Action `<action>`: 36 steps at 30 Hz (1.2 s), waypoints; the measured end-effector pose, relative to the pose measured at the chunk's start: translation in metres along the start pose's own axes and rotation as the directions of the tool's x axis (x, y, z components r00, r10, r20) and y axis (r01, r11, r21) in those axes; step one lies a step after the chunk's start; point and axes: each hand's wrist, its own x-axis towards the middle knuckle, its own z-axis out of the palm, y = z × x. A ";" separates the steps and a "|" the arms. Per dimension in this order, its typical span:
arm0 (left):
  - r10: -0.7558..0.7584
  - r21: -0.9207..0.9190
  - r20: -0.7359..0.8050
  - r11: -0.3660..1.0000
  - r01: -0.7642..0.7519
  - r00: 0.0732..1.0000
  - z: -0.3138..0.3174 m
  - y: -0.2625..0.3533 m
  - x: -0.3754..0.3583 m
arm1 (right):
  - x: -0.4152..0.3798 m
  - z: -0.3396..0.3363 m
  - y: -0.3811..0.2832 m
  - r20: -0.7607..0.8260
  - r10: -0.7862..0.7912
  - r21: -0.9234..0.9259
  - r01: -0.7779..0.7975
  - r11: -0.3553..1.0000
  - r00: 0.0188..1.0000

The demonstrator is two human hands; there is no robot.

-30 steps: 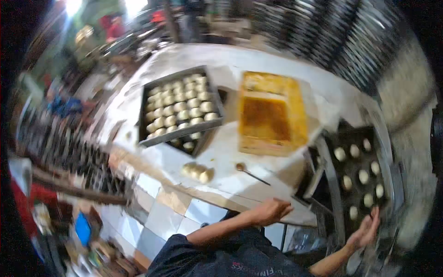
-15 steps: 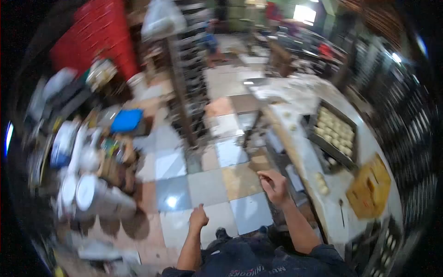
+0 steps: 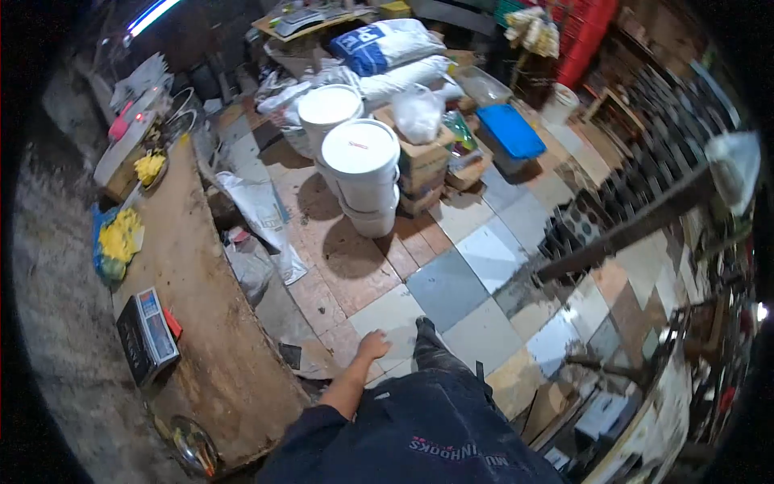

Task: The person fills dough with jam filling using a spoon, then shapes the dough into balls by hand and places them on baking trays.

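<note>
My left hand [image 3: 373, 345] hangs low in front of my dark shirt, over the floor tiles. Its fingers are loosely apart and nothing shows in them. It touches nothing; a wooden worktable [image 3: 214, 323] is to its left. My right hand is out of view. Beyond my left hand, white lidded buckets [image 3: 360, 147] stand stacked on the floor.
On the worktable are a digital scale [image 3: 149, 335], a metal bowl [image 3: 193, 444] and a yellow heap [image 3: 121, 235] on blue plastic. Cardboard boxes [image 3: 423, 169], a blue-lidded tub [image 3: 512, 133] and sacks [image 3: 387, 48] stand behind the buckets. A dark tray rack [image 3: 629, 218] is at right.
My view has swung left, away from the floured table and its dough tray, toward the wooden worktable and buckets. My right hand has left the view; my left hand stays low, holding nothing visible.
</note>
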 end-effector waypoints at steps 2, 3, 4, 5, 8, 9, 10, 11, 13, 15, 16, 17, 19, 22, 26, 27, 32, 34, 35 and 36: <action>-0.035 0.367 0.398 0.922 -0.124 0.917 0.025 -0.098 0.034 | 0.023 -0.022 -0.015 -0.046 0.053 0.076 -0.049 0.996 0.998; -0.191 0.154 0.199 0.975 0.161 0.961 0.042 -0.145 0.038 | 0.043 -0.036 -0.040 -0.076 0.067 0.119 -0.058 0.991 0.995; -0.257 -0.231 0.169 0.928 0.292 0.951 0.027 -0.149 0.036 | 0.075 -0.059 -0.074 -0.113 0.064 0.158 -0.046 0.986 0.992; -0.314 -0.589 0.164 0.729 0.348 0.935 0.010 -0.142 0.022 | 0.109 -0.081 -0.111 -0.147 0.055 0.193 -0.026 0.981 0.988; -0.686 -0.278 0.344 0.578 0.767 0.641 -0.089 -0.113 0.030 | 0.324 -0.138 -0.193 -0.364 -0.240 0.001 0.258 0.966 0.900; -0.575 -0.211 0.260 0.750 0.627 0.776 -0.100 -0.130 0.045 | 0.327 -0.169 -0.277 -0.444 -0.469 -0.335 0.345 0.877 0.763; -0.437 -0.113 0.193 0.879 0.463 0.878 -0.118 -0.143 0.053 | 0.350 -0.199 -0.351 -0.235 -0.903 -0.520 0.738 0.430 0.361; -0.433 -0.126 0.063 0.890 0.438 0.899 -0.131 -0.153 0.063 | 0.365 -0.227 -0.419 -0.190 -0.640 -0.135 0.626 0.768 0.744; -0.697 -0.483 -0.069 0.649 0.588 0.714 -0.159 -0.144 0.087 | 0.377 -0.243 -0.558 -0.314 -0.479 -0.040 0.492 0.870 0.820; -0.678 -0.717 0.029 0.498 0.488 0.735 -0.214 -0.105 0.096 | 0.372 -0.236 -0.677 -0.370 -0.508 0.014 0.551 0.835 0.778; -0.729 -0.724 -0.032 0.489 0.487 0.684 -0.204 -0.119 0.121 | 0.374 -0.222 -0.725 -0.408 -0.531 0.042 0.596 0.802 0.743; -0.772 -0.722 -0.092 0.486 0.492 0.629 -0.182 -0.144 0.142 | 0.353 -0.197 -0.761 -0.414 -0.640 0.036 0.714 0.699 0.647; -0.748 -0.579 -0.069 0.569 0.584 0.660 -0.200 -0.158 0.158 | 0.294 -0.143 -0.842 -0.479 -0.770 -0.084 0.851 0.518 0.421; -0.760 -0.741 0.171 0.320 0.591 0.627 -0.197 -0.251 0.185 | 0.280 -0.057 -0.906 -0.484 -0.822 -0.325 0.809 0.489 0.302; -0.896 -0.650 -0.061 0.370 0.664 0.440 -0.343 -0.265 0.201 | 0.191 0.031 -0.997 -0.422 -0.898 -0.410 0.858 0.309 0.122; -0.902 -0.712 -0.053 0.335 0.617 0.429 -0.369 -0.279 0.219 | 0.178 0.043 -1.025 -0.419 -0.899 -0.358 0.886 0.295 0.129; -0.818 -0.721 -0.193 0.493 0.487 0.542 -0.492 -0.333 0.343 | 0.197 0.061 -1.163 -0.364 -0.923 -0.330 0.910 0.251 0.122; -0.820 -0.740 -0.380 0.547 0.391 0.427 -0.524 -0.361 0.400 | 0.216 0.068 -1.218 -0.407 -0.907 -0.368 0.890 0.269 0.106; -0.811 -0.719 -0.381 0.562 0.409 0.444 -0.549 -0.362 0.419 | 0.232 0.073 -1.241 -0.400 -0.909 -0.386 0.877 0.286 0.121; -0.811 -0.729 -0.345 0.549 0.409 0.473 -0.572 -0.361 0.433 | 0.246 0.081 -1.266 -0.389 -0.911 -0.406 0.863 0.301 0.134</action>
